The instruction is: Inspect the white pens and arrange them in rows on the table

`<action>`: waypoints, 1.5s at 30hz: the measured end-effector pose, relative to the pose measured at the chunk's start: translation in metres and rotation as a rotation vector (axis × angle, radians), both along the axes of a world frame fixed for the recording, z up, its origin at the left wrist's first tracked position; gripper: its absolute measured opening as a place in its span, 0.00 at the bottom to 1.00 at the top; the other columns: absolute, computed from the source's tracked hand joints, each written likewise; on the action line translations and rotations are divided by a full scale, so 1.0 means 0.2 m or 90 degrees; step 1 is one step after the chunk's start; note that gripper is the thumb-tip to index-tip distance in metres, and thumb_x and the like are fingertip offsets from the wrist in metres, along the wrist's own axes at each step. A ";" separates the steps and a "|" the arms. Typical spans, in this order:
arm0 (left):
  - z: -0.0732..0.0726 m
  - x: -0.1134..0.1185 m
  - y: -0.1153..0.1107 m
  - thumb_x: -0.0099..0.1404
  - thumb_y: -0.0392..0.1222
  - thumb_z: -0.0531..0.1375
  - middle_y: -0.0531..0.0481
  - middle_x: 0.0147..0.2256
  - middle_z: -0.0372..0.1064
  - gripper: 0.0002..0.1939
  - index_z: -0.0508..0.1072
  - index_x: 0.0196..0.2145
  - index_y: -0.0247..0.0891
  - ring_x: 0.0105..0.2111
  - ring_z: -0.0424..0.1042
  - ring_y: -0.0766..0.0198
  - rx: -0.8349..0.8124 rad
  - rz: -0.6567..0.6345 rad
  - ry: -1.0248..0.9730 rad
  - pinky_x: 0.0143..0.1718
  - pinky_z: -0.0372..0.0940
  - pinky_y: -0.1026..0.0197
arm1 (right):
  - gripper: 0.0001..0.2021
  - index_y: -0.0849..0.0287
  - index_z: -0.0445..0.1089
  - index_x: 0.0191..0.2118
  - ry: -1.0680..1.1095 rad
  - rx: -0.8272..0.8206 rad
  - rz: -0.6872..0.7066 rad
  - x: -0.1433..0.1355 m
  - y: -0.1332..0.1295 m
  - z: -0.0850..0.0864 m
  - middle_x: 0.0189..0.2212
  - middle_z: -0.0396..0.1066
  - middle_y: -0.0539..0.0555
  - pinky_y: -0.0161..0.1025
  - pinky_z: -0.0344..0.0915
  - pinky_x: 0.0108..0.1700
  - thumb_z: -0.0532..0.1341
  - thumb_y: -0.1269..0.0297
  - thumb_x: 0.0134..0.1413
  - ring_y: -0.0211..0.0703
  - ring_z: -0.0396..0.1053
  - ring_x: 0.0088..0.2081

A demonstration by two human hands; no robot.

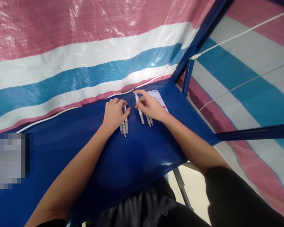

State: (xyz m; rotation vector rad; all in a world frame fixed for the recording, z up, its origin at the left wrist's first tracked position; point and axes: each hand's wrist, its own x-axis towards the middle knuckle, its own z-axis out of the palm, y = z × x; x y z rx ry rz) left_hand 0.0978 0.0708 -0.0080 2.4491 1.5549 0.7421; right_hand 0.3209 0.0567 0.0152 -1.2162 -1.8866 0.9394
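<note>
Because the left pens (124, 127) and the right pens (150, 121) lie in separate bunches on the tabletop (137, 151), the left hand (113, 115) can cover the one while the right hand (152, 106) works just beside the other. The left hand arches over its bunch, thumb and fingers curled about the upper ends; how firmly they close cannot be told. This cover probably keeps the barrels together. The right hand's fingers grip a single pen (141, 116), thumb across the barrel and index fingertip at the top end, a hold that appears suited to steering its angle. All visible tips point toward the person, presumably so that the barrels lie roughly parallel. The phone (159, 99), screen lit, lies flat beside the right hand, which hides part of it; that position likely keeps it off the pens.
</note>
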 end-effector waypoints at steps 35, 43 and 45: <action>0.10 -0.06 0.00 0.61 0.57 0.79 0.48 0.31 0.83 0.22 0.82 0.40 0.35 0.29 0.84 0.63 -0.327 0.034 -0.839 0.36 0.79 0.62 | 0.18 0.57 0.70 0.40 -0.317 0.065 -0.022 -0.09 -0.11 0.17 0.40 0.76 0.57 0.40 0.53 0.37 0.54 0.52 0.82 0.47 0.72 0.39; 0.03 -0.09 0.02 0.59 0.55 0.81 0.45 0.34 0.85 0.22 0.85 0.40 0.35 0.31 0.84 0.64 -0.325 0.041 -0.897 0.39 0.80 0.63 | 0.17 0.56 0.68 0.41 -0.077 0.033 -0.013 -0.02 -0.04 0.06 0.34 0.74 0.51 0.40 0.60 0.40 0.62 0.46 0.75 0.44 0.70 0.34; 0.02 -0.09 0.02 0.57 0.55 0.81 0.46 0.34 0.84 0.23 0.85 0.39 0.34 0.31 0.84 0.64 -0.327 0.037 -0.911 0.38 0.80 0.64 | 0.21 0.56 0.68 0.36 -0.100 0.004 -0.006 -0.02 -0.04 0.06 0.29 0.73 0.51 0.40 0.60 0.40 0.56 0.46 0.80 0.44 0.70 0.32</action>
